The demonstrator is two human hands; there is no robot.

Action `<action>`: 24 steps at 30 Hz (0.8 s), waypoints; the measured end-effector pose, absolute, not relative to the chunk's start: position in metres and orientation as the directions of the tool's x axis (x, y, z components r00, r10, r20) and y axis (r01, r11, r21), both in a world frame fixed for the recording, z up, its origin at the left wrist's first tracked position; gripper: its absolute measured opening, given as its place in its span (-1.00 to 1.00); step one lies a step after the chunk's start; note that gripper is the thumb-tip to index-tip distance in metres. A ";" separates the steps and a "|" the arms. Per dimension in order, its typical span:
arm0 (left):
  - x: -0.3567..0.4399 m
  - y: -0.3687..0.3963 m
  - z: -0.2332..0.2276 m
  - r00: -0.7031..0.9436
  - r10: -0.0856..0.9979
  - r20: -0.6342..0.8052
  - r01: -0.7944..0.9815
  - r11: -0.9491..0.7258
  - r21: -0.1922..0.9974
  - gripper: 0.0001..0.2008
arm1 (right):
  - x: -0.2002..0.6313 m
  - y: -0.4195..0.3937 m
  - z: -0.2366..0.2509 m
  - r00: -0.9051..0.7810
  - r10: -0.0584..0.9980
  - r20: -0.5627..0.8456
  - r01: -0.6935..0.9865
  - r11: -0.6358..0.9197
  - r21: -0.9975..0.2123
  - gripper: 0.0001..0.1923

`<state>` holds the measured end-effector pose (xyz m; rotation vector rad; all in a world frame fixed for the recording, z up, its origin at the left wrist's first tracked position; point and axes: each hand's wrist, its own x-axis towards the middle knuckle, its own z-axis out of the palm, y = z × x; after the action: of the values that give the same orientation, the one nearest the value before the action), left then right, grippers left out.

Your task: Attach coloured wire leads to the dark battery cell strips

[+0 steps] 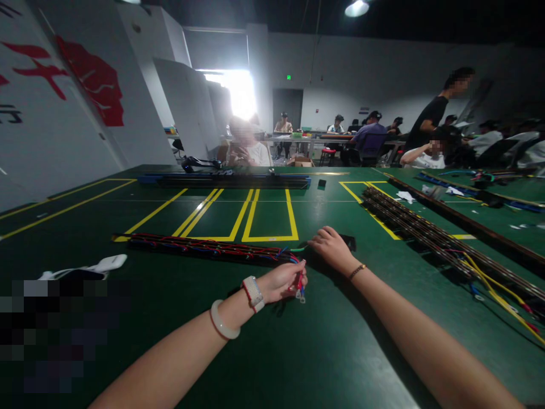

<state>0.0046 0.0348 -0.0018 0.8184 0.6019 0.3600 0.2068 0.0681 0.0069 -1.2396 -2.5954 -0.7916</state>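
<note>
On the green table's (340, 352) near middle, the left hand (281, 282) pinches the limp, light red wire ends (300, 284) of the wire bundle (204, 247), best gripped near its terminals, while the right hand (332, 248) rests curled beside them.

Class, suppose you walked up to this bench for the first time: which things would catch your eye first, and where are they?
Probably the left hand at the centre, pinching red wire ends of the long wire bundle lying across the green table. The right hand rests beside it on a small black part. Yellow floor-style markings lie beyond.
</note>
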 end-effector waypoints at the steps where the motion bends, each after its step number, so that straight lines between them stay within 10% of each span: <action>1: 0.005 0.035 -0.003 0.765 0.535 -0.358 -0.082 0.632 0.770 -0.66 | 0.206 0.065 0.005 -0.640 0.669 0.379 0.766 0.513 0.387 -0.76; 14: 0.007 0.026 -0.001 0.672 0.653 -0.349 -0.274 0.657 0.703 -0.71 | 0.203 0.020 0.010 -0.671 0.383 0.635 0.526 0.849 0.044 -0.74; 19: 0.010 0.027 -0.007 0.622 0.710 -0.331 -0.263 0.587 0.766 -0.78 | 0.185 0.025 0.017 -0.394 0.617 0.681 0.656 0.708 -0.262 -0.67; 24: 0.011 0.028 -0.010 0.628 0.711 -0.317 -0.217 0.551 0.806 -0.77 | 0.156 0.048 0.057 -0.178 0.899 0.401 0.834 0.354 -0.424 -0.49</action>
<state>0.0113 0.0276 -0.0099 0.8091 0.6929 0.6039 0.1560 0.0483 0.0574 -1.5007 -2.0305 0.1426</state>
